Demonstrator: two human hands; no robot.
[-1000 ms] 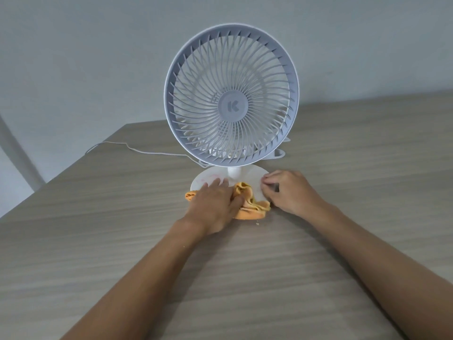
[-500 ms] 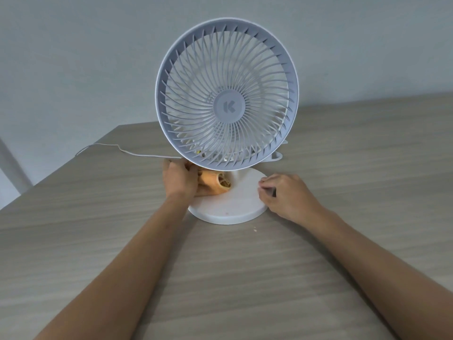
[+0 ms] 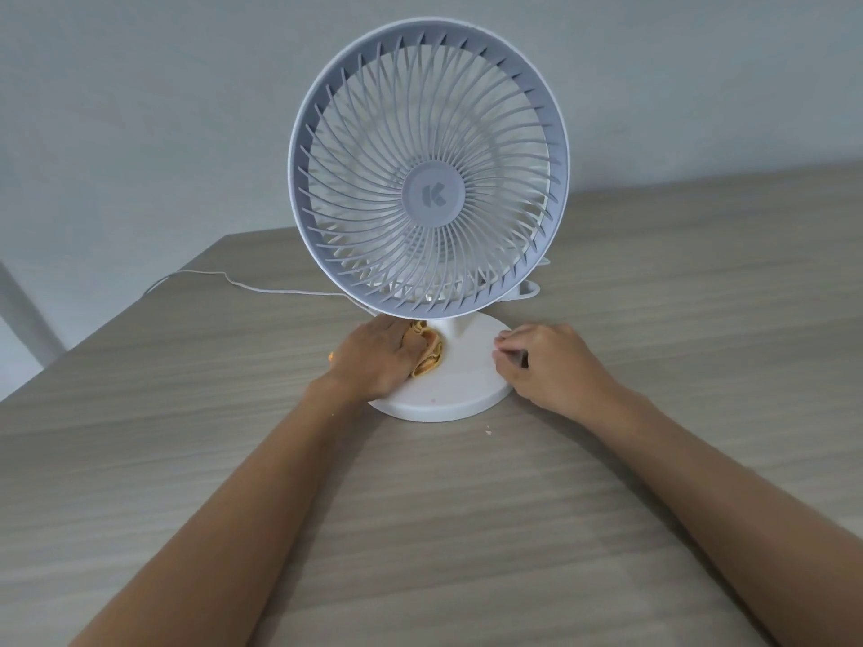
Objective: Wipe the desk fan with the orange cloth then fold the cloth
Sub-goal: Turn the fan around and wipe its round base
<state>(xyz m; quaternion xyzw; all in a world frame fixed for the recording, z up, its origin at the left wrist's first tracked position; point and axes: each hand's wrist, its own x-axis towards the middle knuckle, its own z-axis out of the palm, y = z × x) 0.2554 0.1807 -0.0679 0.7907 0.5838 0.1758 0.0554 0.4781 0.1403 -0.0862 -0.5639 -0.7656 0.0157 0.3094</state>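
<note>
A white desk fan with a round grille stands upright on its round white base in the middle of the wooden desk. My left hand presses the bunched orange cloth onto the left side of the base, next to the stem. Most of the cloth is hidden under that hand. My right hand rests on the right rim of the base, with its fingers curled onto the edge.
The fan's white power cord runs left across the wooden desk to its far left edge. A white handle sticks out behind the fan on the right. Small crumbs lie in front of the base.
My left hand has dragged the cloth from the back left of the base, under the grille, forward along the left side. The right hand has stayed on the rim.
</note>
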